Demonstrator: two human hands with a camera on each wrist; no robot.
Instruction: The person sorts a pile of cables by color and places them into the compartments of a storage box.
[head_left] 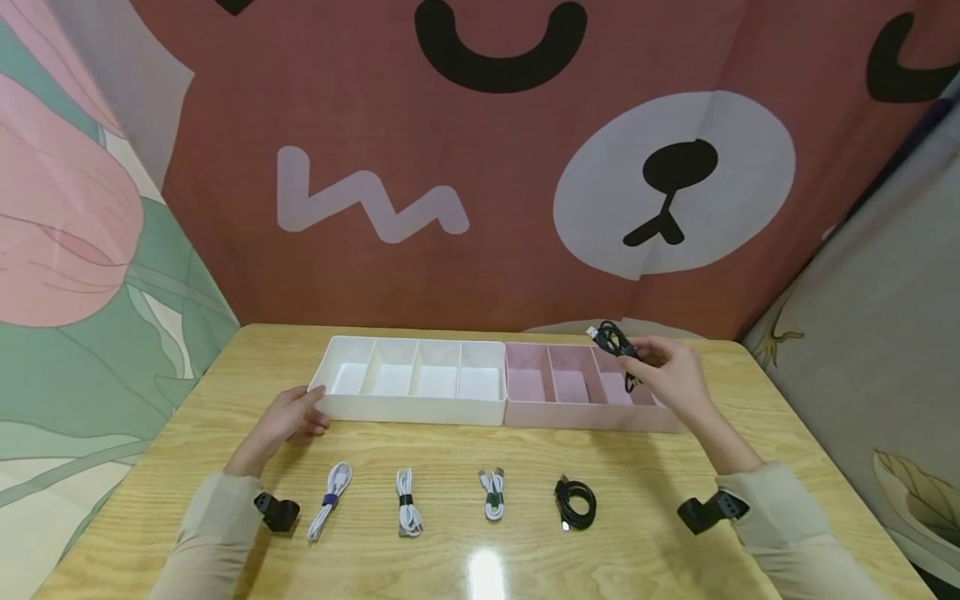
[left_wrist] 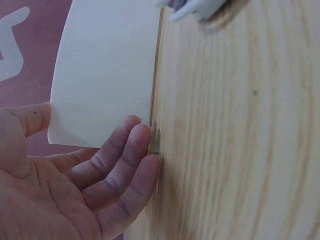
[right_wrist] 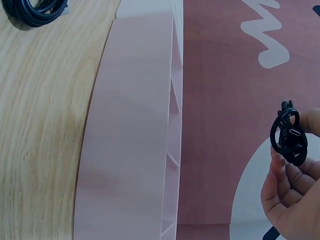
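My right hand pinches a coiled black charging cable with a light-coloured USB plug, raised over the right part of the pink divided box. In the right wrist view the black cable sits between thumb and fingers, apart from the box. My left hand holds the left end of the white divided box. In the left wrist view the thumb touches the upper edge of the white box, and curled fingers meet its lower corner. The two boxes stand end to end.
In a row before the boxes lie a white cable with a purple tie, one with a black tie, one with a green tie, and a coiled black cable. A printed cloth hangs behind the wooden table.
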